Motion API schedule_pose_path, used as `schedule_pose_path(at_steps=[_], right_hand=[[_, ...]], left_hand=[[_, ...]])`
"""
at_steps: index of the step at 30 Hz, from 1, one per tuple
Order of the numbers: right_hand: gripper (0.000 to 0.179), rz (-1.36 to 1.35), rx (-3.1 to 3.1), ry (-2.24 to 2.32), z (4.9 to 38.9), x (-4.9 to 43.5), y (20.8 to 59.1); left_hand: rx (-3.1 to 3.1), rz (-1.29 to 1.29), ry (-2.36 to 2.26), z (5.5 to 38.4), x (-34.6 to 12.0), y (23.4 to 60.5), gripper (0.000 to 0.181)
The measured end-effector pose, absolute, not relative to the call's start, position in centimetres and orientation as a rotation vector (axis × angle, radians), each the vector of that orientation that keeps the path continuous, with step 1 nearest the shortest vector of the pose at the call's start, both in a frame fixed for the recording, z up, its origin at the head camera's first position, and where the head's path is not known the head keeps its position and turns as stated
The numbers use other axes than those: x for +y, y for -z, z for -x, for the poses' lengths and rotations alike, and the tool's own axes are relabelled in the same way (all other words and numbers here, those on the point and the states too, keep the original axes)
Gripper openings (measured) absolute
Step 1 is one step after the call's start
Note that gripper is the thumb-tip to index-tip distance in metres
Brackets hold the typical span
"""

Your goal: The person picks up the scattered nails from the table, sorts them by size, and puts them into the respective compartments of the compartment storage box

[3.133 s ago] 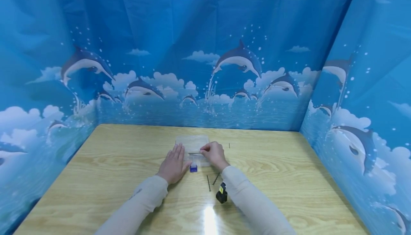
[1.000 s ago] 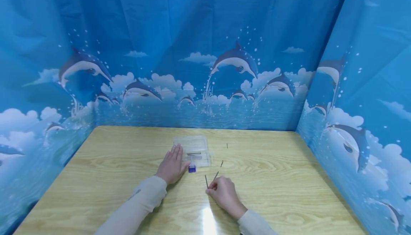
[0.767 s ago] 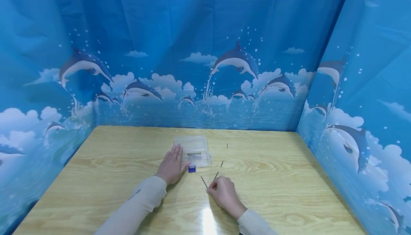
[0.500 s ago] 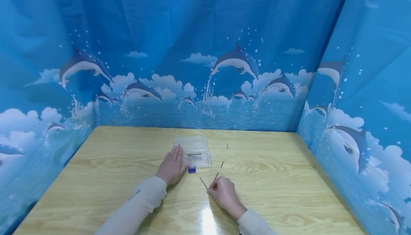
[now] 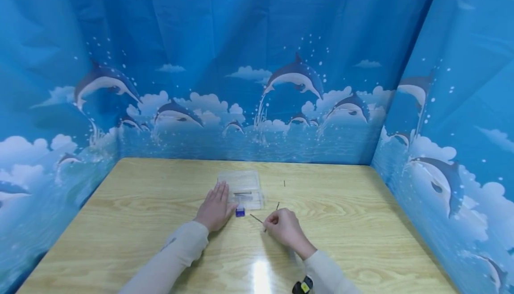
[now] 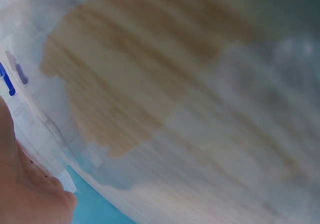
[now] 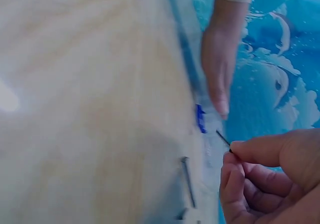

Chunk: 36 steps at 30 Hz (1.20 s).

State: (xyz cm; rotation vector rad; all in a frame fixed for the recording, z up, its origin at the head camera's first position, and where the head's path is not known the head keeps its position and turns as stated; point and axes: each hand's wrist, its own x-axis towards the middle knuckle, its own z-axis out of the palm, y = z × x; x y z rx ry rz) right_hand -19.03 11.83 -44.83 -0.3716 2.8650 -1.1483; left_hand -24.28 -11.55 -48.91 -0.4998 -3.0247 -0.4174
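My right hand (image 5: 284, 228) pinches a thin dark nail (image 5: 256, 218) between thumb and fingertips, its free end pointing left toward the box. In the right wrist view this nail (image 7: 223, 137) sticks out past the thumb, and a second nail (image 7: 189, 184) with a flat head lies below on the table. An open clear plastic box (image 5: 257, 202) holds a few nails (image 5: 242, 192) in its near part; its lid lies back on the far side. Flat along the box's left side rests my left hand (image 5: 214, 207), fingers straight, thumb beside the blue latch (image 5: 240, 212).
Beyond my right hand lies a short dark piece (image 5: 278, 205), and a smaller one (image 5: 284, 183) farther back. A black-and-yellow device (image 5: 302, 286) sits at the right sleeve. A blue dolphin-print curtain (image 5: 257, 129) borders the wooden table (image 5: 160, 240).
My right hand came from the box to the near nails, pinched one and swung its tip left, then moved forward and slightly right with it. My left hand has stayed at the box.
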Motion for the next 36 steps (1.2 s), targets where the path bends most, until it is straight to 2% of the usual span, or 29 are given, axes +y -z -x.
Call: schedule_pose_path(at_steps=[19, 36], right_hand=[[0.012, 0.178, 2.795, 1.343, 25.1, 10.6, 42.2], [0.012, 0.103, 2.764, 1.365, 28.4, 8.4, 43.2]], left_hand=[[-3.037, 0.487, 0.399, 24.3, -11.5, 48.8, 0.072], [-3.053, 0.462, 0.410, 24.2, -11.4, 48.5, 0.071]])
